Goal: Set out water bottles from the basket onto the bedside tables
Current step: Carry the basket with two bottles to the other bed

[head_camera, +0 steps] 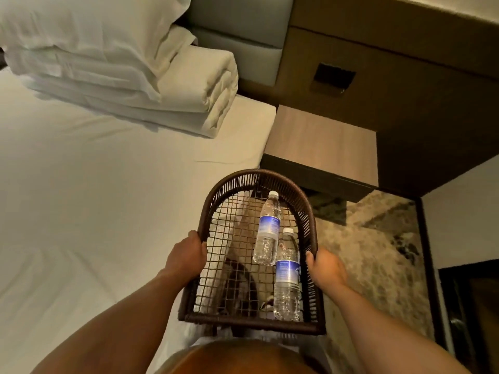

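Between the bed and the carpeted floor, a person holds a dark woven basket (pixel 305 201) with a wire-mesh bottom out in front of the body. Left hand (pixel 187 255) is closed around the basket's left rim, thumb on top and fingers wrapped under; right hand (pixel 325 267) is clamped the same way on the right rim. Two clear plastic water bottles with white caps and blue labels lie flat on the mesh toward the right side. The far bottle (pixel 267 229) points its cap away from the person, and the near bottle (pixel 287 276) lies just beside it, overlapping its lower end, with its base close to the basket's near edge. Beyond the basket's far rounded end stands a bedside table (pixel 321 140) with a light wood-grain top, right next to the mattress corner. On the left, the bed (pixel 94 184) carries a plain white sheet, with a folded white duvet (pixel 189 95) and pillows (pixel 89 25) stacked at its far end against the padded headboard (pixel 251 33).
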